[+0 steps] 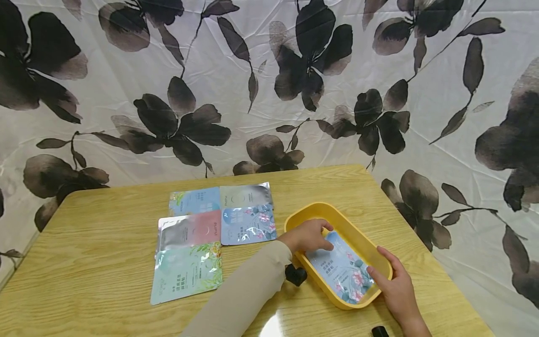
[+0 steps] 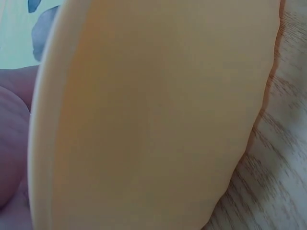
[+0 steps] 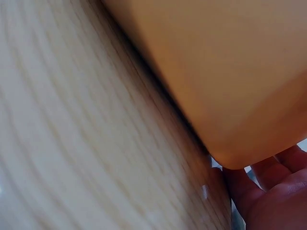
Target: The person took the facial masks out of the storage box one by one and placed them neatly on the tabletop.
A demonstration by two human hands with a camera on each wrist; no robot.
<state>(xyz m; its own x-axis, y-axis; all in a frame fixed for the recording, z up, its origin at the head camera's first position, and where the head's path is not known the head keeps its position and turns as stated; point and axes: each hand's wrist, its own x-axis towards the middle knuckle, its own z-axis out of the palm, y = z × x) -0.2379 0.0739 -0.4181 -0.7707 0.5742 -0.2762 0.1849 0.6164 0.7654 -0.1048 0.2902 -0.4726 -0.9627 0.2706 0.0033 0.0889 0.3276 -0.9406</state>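
Note:
A yellow rectangular tray point(image 1: 370, 248) sits on the right part of the table, slanted. Inside it lies a light blue sachet point(image 1: 341, 271) printed with pink flowers. My left hand point(image 1: 309, 235) reaches over the tray's left rim. Its thumb overlaps the sachet's far edge, and its fingers are spread apart from the thumb. With my right hand point(image 1: 396, 285) I grip the near right corner of the tray, thumb over the rim and fingers outside. The tray wall point(image 2: 158, 115) fills most of the left wrist view. In the right wrist view, fingers point(image 3: 273, 172) rest against the tray's outer corner.
Left of the tray several flat sachets lie close together: a green one point(image 1: 187, 271), a pink and silver one point(image 1: 189, 229), a blue flowered one point(image 1: 248, 224) and others behind. The wooden table point(image 1: 97, 262) ends at a flower-printed cloth point(image 1: 252, 93).

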